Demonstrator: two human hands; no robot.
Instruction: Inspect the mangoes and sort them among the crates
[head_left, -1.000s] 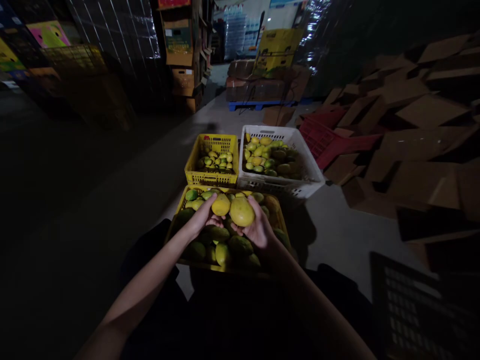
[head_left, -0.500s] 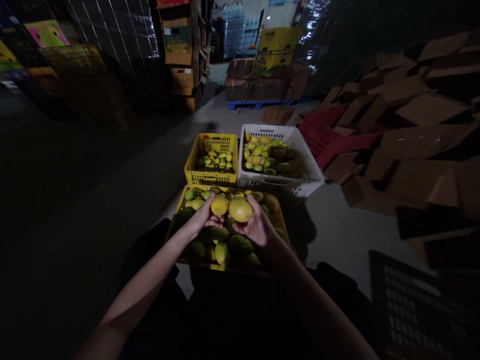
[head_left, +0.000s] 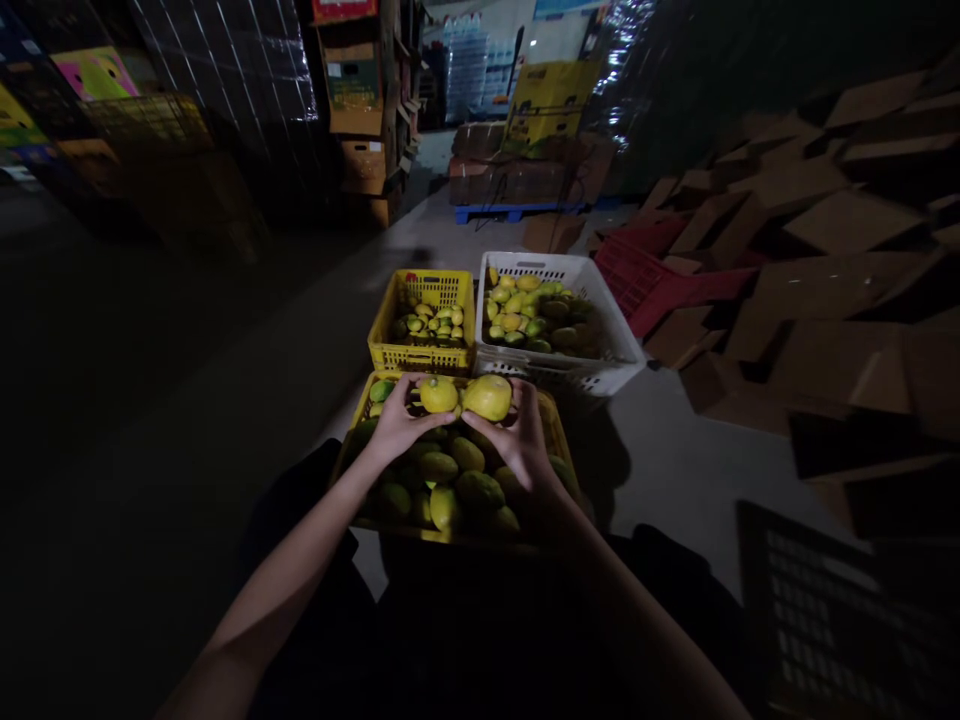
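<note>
My left hand [head_left: 399, 418] is closed round a smaller yellow fruit [head_left: 438, 394] with a stem nub facing me. A larger yellow oval fruit [head_left: 489, 397] sits in my right hand [head_left: 520, 430], fingers over its far side and thumb below. The two fruits are held side by side, close together, above a low yellow crate [head_left: 561, 425]. Inside that crate lie several green-yellow oval fruits [head_left: 445, 508], partly in shadow and behind my hands. They look like mangoes or papayas; the exact kind is unclear in this dim light.
Beyond the near crate stand a yellow crate [head_left: 424, 357] with small fruits and a white crate [head_left: 621, 345] with larger yellow-green ones. Cardboard boxes [head_left: 825, 290] and a red crate [head_left: 667, 275] are heaped at right. A blue pallet [head_left: 517, 213] bears boxes farther back.
Both hands have turned over, so thumbs now lie below the fruits and fingers on the far side. The fruits have rotated and risen slightly in view, still held.
</note>
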